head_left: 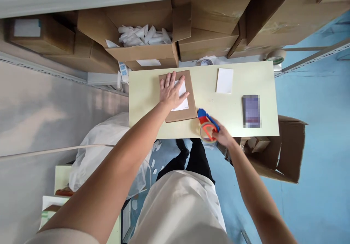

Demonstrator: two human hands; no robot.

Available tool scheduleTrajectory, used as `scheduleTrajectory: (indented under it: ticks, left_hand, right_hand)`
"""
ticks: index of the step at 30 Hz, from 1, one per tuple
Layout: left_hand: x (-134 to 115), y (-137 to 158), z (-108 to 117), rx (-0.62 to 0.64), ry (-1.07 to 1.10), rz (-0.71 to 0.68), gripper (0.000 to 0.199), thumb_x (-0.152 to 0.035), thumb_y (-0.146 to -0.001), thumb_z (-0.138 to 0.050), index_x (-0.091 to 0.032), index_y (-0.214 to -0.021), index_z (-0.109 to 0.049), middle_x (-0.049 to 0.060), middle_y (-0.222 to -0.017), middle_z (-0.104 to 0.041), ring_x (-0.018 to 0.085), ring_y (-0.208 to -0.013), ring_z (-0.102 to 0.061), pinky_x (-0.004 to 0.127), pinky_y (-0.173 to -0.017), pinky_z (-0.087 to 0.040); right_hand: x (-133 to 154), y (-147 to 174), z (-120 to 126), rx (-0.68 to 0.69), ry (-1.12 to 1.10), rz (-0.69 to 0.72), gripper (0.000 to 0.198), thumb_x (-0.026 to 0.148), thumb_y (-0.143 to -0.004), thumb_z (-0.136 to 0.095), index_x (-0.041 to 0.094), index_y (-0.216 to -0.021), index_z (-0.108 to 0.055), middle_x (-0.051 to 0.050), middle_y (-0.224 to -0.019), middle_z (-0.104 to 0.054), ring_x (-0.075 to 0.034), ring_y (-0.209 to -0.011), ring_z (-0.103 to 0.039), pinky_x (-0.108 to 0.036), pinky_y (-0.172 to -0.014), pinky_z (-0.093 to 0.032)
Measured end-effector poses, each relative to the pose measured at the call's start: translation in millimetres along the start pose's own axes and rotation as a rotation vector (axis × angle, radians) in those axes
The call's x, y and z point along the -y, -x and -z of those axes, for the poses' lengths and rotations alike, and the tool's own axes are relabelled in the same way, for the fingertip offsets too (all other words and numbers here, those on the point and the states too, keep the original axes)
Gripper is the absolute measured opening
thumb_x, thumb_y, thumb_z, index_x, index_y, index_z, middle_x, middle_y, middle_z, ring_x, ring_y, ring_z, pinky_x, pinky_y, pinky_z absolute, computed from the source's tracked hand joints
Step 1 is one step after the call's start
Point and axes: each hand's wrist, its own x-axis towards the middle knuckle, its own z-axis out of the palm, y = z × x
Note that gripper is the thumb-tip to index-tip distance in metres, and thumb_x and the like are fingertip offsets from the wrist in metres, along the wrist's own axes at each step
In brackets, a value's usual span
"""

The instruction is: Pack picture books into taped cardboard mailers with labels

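A flat brown cardboard box [177, 115] lies on the pale table [213, 123], a white label [182, 103] on its top. Fingers spread, my left hand [172, 92] presses flat on the box and covers part of the label. My right hand [222, 134] grips a red and blue tape dispenser [203, 118] by its handle, at the table's front edge. The dispenser's head is beside the box's near right corner; whether the two touch, I cannot tell. A roll of tape sits in the dispenser.
To the right on the table are a white pad [224, 80] and a blurred purple item [251, 111]. Behind stands an open carton [147, 52] of white pieces among other cartons. A tape roll [275, 56] is at the back right. An open carton [292, 149] stands on the floor.
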Motion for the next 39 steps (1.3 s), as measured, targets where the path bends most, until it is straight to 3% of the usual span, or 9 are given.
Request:
scheduleTrajectory:
  ticks: [3,6,9,14,17,21,26,32,39]
  left_hand:
    - [-0.2,-5.4,-5.6,-0.045,0.057,0.013,0.080,-0.062,-0.084,-0.039,-0.023,-0.149,-0.015,0.008,-0.158,-0.007,0.035,-0.143,0.000,0.056,-0.110,-0.004]
    - [-1.3,-9.0,-8.2,-0.092,0.091,0.118,0.079,-0.063,-0.084,-0.035,-0.021,-0.149,-0.016,0.009,-0.157,-0.009,0.036,-0.142,-0.002,0.057,-0.110,-0.006]
    - [0.7,1.7,-3.5,-0.066,0.073,0.284,0.081,-0.065,-0.083,-0.035,-0.023,-0.149,-0.013,0.012,-0.156,-0.011,0.038,-0.140,-0.008,0.058,-0.107,-0.014]
    - [10.4,47.9,5.0,-0.054,0.058,0.453,0.100,-0.072,-0.071,-0.049,-0.013,-0.146,-0.022,0.025,-0.144,-0.029,0.045,-0.131,-0.025,0.059,-0.100,-0.024]
    - [9.5,55.5,2.5,-0.099,0.040,0.296,0.094,-0.069,-0.072,-0.052,-0.011,-0.142,-0.028,0.025,-0.146,-0.024,0.043,-0.135,-0.019,0.057,-0.104,-0.019]
    - [-0.4,31.4,-3.3,-0.060,0.025,-0.030,0.077,-0.061,-0.081,-0.047,-0.023,-0.145,-0.026,0.014,-0.155,-0.014,0.037,-0.141,-0.010,0.054,-0.109,-0.008]
    - [-4.7,17.3,-7.2,-0.064,0.030,-0.030,0.080,-0.065,-0.080,-0.046,-0.025,-0.147,-0.024,0.013,-0.154,-0.019,0.037,-0.138,-0.019,0.055,-0.109,-0.007]
    - [-3.8,22.3,-9.5,-0.078,0.035,-0.025,0.081,-0.063,-0.080,-0.047,-0.025,-0.147,-0.023,0.012,-0.152,-0.023,0.038,-0.135,-0.023,0.056,-0.109,-0.008]
    - [-1.0,17.8,-15.1,-0.107,0.074,-0.068,0.081,-0.063,-0.079,-0.049,-0.025,-0.147,-0.024,0.012,-0.154,-0.021,0.038,-0.137,-0.020,0.055,-0.110,-0.008]
  right_hand:
    - [-30.0,40.2,-26.2,-0.115,-0.057,-0.013,0.080,0.013,-0.059,-0.053,0.023,-0.137,-0.042,-0.006,-0.118,-0.062,-0.023,-0.103,-0.059,-0.041,-0.093,-0.045]
    - [-29.2,41.0,-46.8,-0.188,-0.108,0.022,0.080,0.012,-0.058,-0.052,0.024,-0.136,-0.040,-0.006,-0.121,-0.060,-0.022,-0.105,-0.057,-0.039,-0.092,-0.046]
    - [-7.7,13.2,-42.1,-0.195,-0.190,-0.005,0.078,0.015,-0.059,-0.054,0.027,-0.134,-0.039,-0.004,-0.113,-0.062,-0.020,-0.093,-0.060,-0.034,-0.078,-0.051]
    - [45.5,-63.3,6.7,-0.190,-0.156,-0.079,0.057,0.020,-0.061,-0.054,0.028,-0.117,-0.050,0.001,-0.095,-0.065,-0.014,-0.068,-0.056,-0.027,-0.058,-0.047]
    - [77.2,-103.5,28.0,-0.012,-0.049,-0.085,0.054,0.014,-0.058,-0.057,0.023,-0.111,-0.057,-0.001,-0.092,-0.067,-0.015,-0.071,-0.059,-0.029,-0.063,-0.049]
    - [98.3,-124.2,28.8,0.143,0.069,-0.034,0.063,0.008,-0.056,-0.058,0.019,-0.118,-0.058,-0.004,-0.095,-0.070,-0.019,-0.080,-0.061,-0.034,-0.074,-0.051]
    - [78.7,-104.0,27.5,0.110,0.122,0.101,0.067,0.010,-0.063,-0.057,0.018,-0.130,-0.052,-0.007,-0.114,-0.067,-0.019,-0.095,-0.061,-0.035,-0.085,-0.050]
    - [36.1,-18.8,40.9,0.223,0.228,-0.015,0.073,0.007,-0.063,-0.052,0.019,-0.135,-0.047,-0.007,-0.119,-0.065,-0.022,-0.102,-0.062,-0.033,-0.084,-0.052]
    - [54.4,-7.2,-37.4,0.546,0.765,0.134,0.067,0.008,-0.064,-0.058,0.031,-0.128,-0.057,-0.004,-0.109,-0.066,-0.020,-0.092,-0.063,-0.030,-0.082,-0.050]
